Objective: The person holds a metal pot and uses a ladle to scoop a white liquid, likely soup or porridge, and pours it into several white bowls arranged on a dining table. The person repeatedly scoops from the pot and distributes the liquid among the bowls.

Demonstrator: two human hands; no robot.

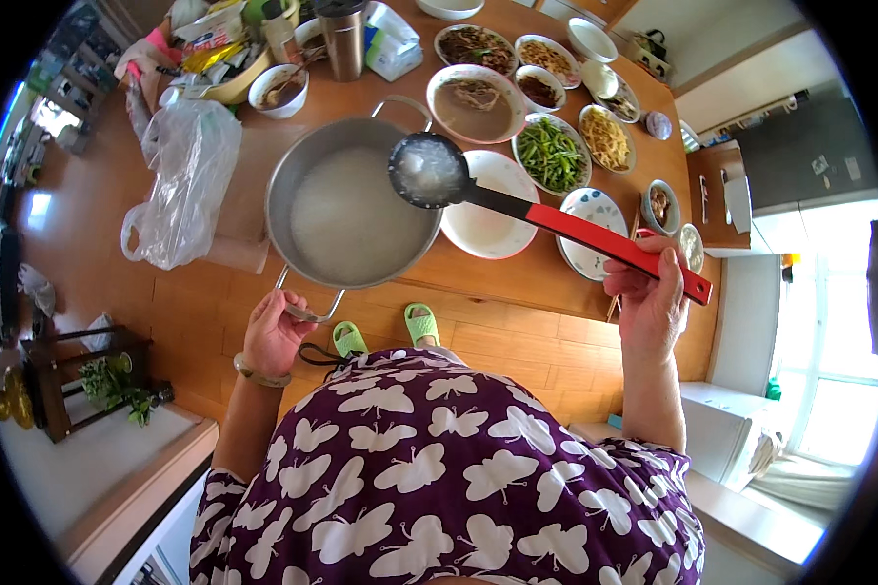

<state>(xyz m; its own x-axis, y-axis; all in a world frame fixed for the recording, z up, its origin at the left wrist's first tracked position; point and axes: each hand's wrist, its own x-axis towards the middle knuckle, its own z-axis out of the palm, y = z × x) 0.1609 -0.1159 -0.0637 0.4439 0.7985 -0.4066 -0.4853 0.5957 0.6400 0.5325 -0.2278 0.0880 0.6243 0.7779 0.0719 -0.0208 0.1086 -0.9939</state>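
Observation:
My left hand (276,330) grips the near loop handle of a steel pot (282,183). Cloudy whitish liquid (351,219), perhaps thin rice porridge, lies in the pot. In my right hand (650,300) is the red handle of a black ladle (426,172). Its bowl holds some of the whitish food and hangs over the pot's right rim. Just right of the pot stands a white bowl with a pink rim (494,238), with a pale liquid in its bottom. A patterned plate (593,227) lies beneath the ladle's handle.
Farther back on the wooden table (439,276) stand a soup bowl (475,110), a plate of green vegetables (550,153), shredded food (606,139) and several other dishes. A plastic bag (190,183) lies left of the pot. Behind are a steel tumbler (344,44) and a tissue pack (393,44).

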